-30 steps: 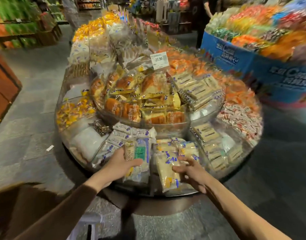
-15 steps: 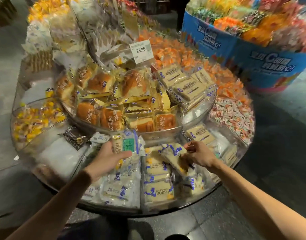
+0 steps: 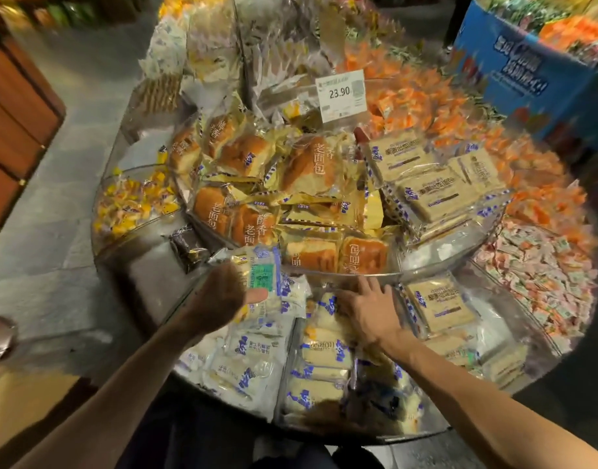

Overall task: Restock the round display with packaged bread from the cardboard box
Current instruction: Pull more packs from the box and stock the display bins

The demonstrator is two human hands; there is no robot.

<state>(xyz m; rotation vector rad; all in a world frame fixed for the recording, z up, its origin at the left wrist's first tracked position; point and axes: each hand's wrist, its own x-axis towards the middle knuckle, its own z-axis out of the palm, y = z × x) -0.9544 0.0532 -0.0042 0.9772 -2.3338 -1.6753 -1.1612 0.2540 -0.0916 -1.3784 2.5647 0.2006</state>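
Holding, left hand: the left hand (image 3: 219, 299) grips a stack of bread packs (image 3: 262, 275), thumb curled across the front, the other fingers hidden behind it.
Stack: soft white film with blue print and a green label, held nearly upright over the lower ring, just in front of the clear curved wall of the upper bowl.
Right hand: the right hand (image 3: 368, 309) lies flat with fingers (image 3: 370, 285) straight and spread, gripping nothing and pressing on the cream rolls (image 3: 324, 353) in the near compartment.
Round display: the round display (image 3: 148, 282) has clear glossy plastic tiers, a raised centre bowl and a lower ring split by thin upright dividers. One left compartment shows a bare silvery floor.
Lower ring, near side: puffy white packs (image 3: 247, 363) lie to the left of a divider, cream rolls in crinkled film to its right.
Centre bowl: domed brown loaves (image 3: 311, 164) in shiny gold wrap are heaped loosely. Flat square sandwich packs (image 3: 429, 194) are stacked beside them on the right.
Price tag: a white card (image 3: 340, 93) reading 23.90 stands upright behind the loaves.
Sweets: small yellow sweets (image 3: 135, 204) fill a left compartment, pink-and-white ones (image 3: 541, 265) the right, and orange packets (image 3: 426, 106) lie behind.
Dark pack: one small brown packet (image 3: 187, 245) lies alone at the bowl's left foot.
Surroundings: a blue printed bin (image 3: 514, 69) stands far right, wooden panelling (image 3: 16, 123) stands left, and the grey stone floor (image 3: 54, 231) lies below.
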